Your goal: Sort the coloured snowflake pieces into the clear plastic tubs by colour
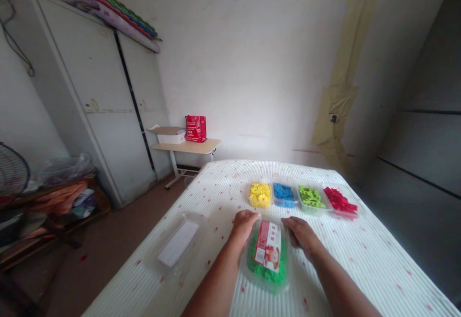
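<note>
A clear plastic box (267, 259) full of green pieces, with a red and white label on its lid, lies on the white table (360, 259) in front of me. My left hand (244, 224) grips its far left corner with curled fingers. My right hand (301, 233) grips its far right corner the same way. Beyond the box stand several open clear trays in a row: yellow pieces (260, 195), blue pieces (284, 194), light green pieces (311, 197) and red pieces (340, 201).
An empty clear lid or tray with a white label (178, 244) lies at my left on the table. Farther off stand a small side table (187, 146) with a red bag (195, 128), a white wardrobe (97, 101) and a cluttered low shelf (54, 197).
</note>
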`<state>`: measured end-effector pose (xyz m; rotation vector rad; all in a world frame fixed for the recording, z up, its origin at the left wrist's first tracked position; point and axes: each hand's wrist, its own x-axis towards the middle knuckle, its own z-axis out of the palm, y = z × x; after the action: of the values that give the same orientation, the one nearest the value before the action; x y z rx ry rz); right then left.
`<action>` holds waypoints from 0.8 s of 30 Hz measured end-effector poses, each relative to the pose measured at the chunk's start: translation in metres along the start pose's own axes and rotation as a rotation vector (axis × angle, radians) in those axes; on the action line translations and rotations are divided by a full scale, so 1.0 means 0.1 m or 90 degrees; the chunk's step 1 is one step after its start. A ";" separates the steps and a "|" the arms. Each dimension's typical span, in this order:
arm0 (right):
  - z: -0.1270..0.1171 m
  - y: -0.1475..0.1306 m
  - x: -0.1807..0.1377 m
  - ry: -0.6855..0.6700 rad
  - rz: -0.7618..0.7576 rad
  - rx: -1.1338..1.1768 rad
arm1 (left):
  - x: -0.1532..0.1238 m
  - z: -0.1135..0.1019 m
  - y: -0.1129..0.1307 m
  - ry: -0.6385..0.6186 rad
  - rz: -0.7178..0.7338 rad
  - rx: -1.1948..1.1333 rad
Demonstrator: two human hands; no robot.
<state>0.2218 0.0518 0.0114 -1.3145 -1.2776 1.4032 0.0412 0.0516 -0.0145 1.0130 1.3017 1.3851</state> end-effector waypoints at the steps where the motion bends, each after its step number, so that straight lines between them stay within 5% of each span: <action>1: 0.00 0.00 0.00 0.000 0.000 0.004 | 0.00 0.00 -0.01 0.002 -0.003 -0.003; 24: 0.02 0.07 0.04 0.003 0.005 0.032 | -0.07 0.00 0.08 0.023 0.036 0.058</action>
<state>0.2201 0.0541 0.0037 -1.2892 -1.2277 1.4279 0.0421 0.0450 -0.0065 1.0978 1.3823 1.4025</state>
